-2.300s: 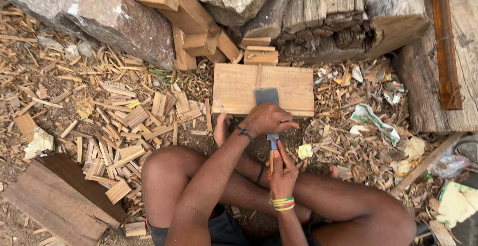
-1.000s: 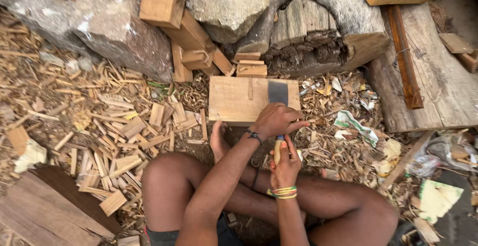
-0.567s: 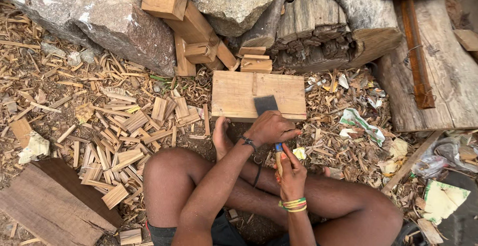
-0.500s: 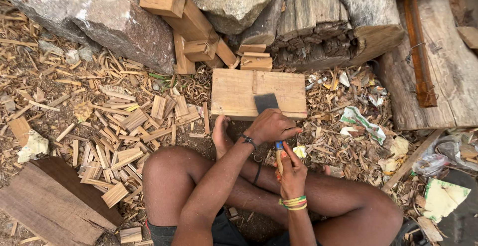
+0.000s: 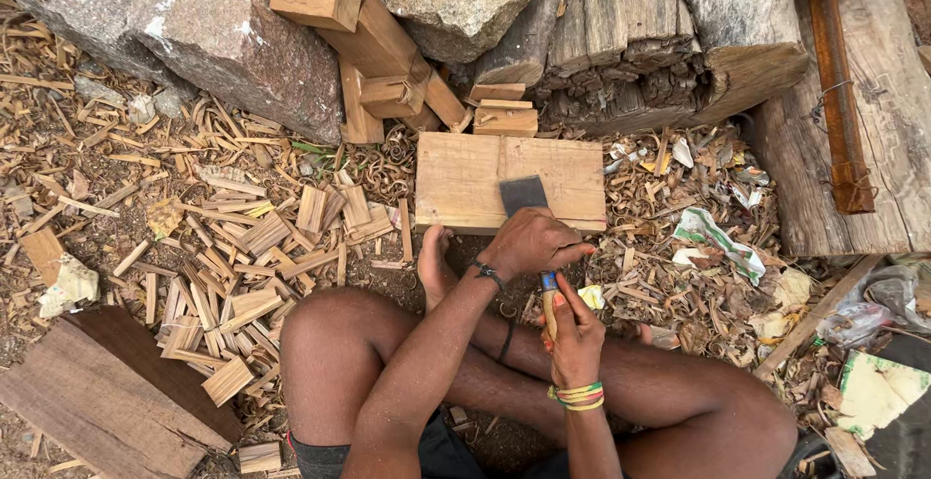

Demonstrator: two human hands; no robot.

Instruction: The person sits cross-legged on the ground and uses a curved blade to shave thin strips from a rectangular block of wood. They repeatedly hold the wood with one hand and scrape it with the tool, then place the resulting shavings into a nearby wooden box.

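Pale tan board (image 5: pixel 465 178), dark grey blade (image 5: pixel 522 194).

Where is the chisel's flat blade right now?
In the head view, the dark blade rests on the pale wooden board, just right of its centre, directly beyond the left hand that covers the tool.

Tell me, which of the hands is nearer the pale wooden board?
Left. The left hand rests at the wooden board's near edge; the right hand sits farther back, gripping the chisel handle.
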